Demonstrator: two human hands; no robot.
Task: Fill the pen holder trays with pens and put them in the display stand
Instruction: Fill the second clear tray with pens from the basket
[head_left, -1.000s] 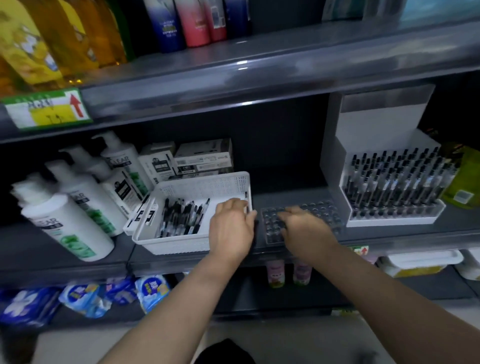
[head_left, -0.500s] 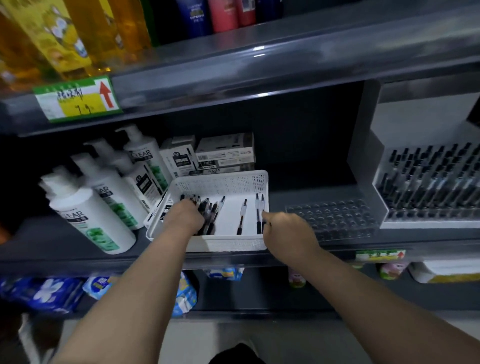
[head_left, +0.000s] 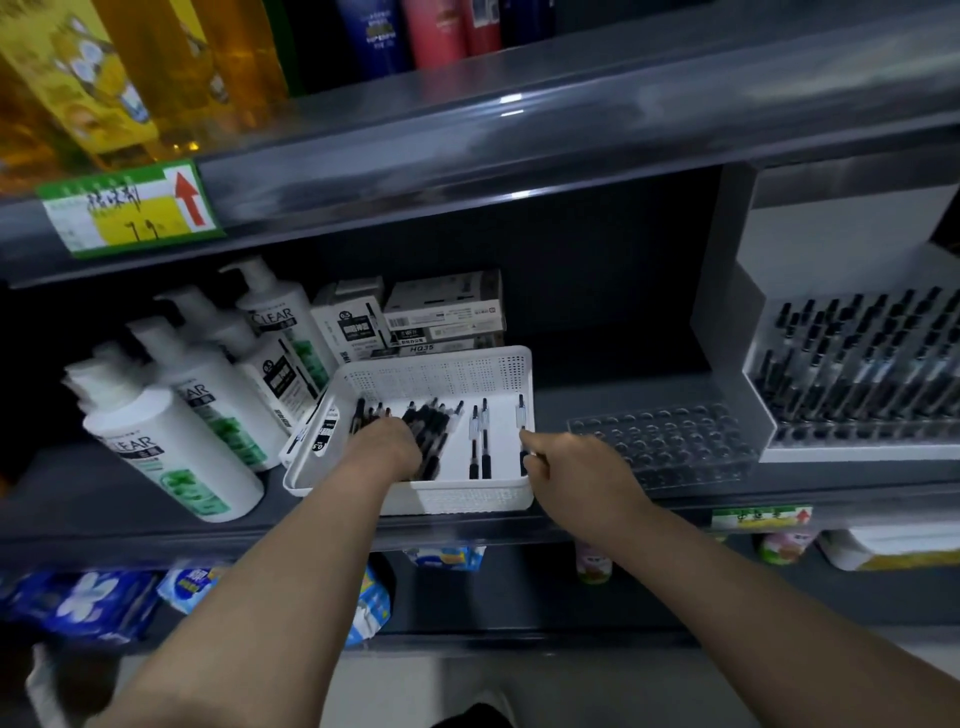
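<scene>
White perforated plastic forms the basket (head_left: 441, 371), which sits on the shelf (head_left: 597, 395) just left of the tray (head_left: 660, 441). Loose pens (head_left: 431, 421) lie flat on its floor: most are heaped at the left, two lie side by side in the middle, and one pen (head_left: 521, 415) lies along the right wall.

The left hand (head_left: 387, 449) rests knuckles-up on the heap. Its fingers dip among the barrels and are hidden, so whether they grip anything cannot be told. The right hand (head_left: 582, 467) reaches over the basket's front right corner, with thumb and forefinger closed on the lower barrel of the single pen.

The tray is clear plastic with rows of round sockets, and all of them appear empty. It lies between the basket and the stand (head_left: 727, 322), which already carries a full block of upright pens.

Handling, as a judgement:
- **Pens:** each is probably light, stiff and smooth-barrelled. A pinch at mid-barrel or on the dark grip section should give the control needed to tip it upright and seat it in a socket. A fistful from the heap is likely to slip and fan out.
- **Tray:** it looks rigid but shallow. Once loaded it is best lifted level by both short edges, or the pens may lean and spill.
</scene>
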